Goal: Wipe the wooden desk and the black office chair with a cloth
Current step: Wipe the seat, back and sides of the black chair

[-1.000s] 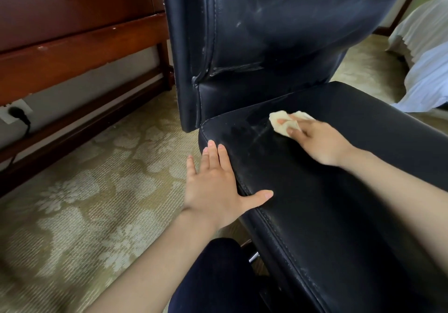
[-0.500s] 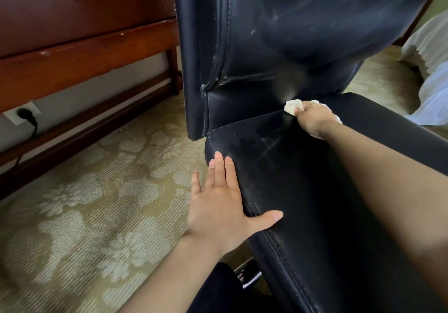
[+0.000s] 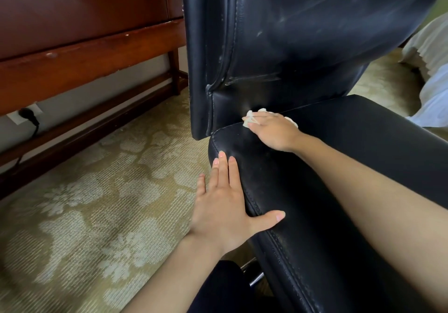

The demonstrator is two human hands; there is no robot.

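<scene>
Head view: my right hand [image 3: 274,130] presses the cloth [image 3: 251,118] into the crease at the back of the black chair [image 3: 363,142] seat; my left hand [image 3: 225,206] lies flat, fingers spread, bracing the seat edge. Backrest scuffs remain; I judge the chair half done, desk [image 3: 84,53] unclear.

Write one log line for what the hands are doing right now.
right hand: presses cloth at back of seat | left hand: flat on seat edge | step: wiping chair

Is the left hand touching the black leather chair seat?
Touching. In the head view the left hand lies flat against the side edge of the black leather chair seat, its thumb resting on the top.
</scene>
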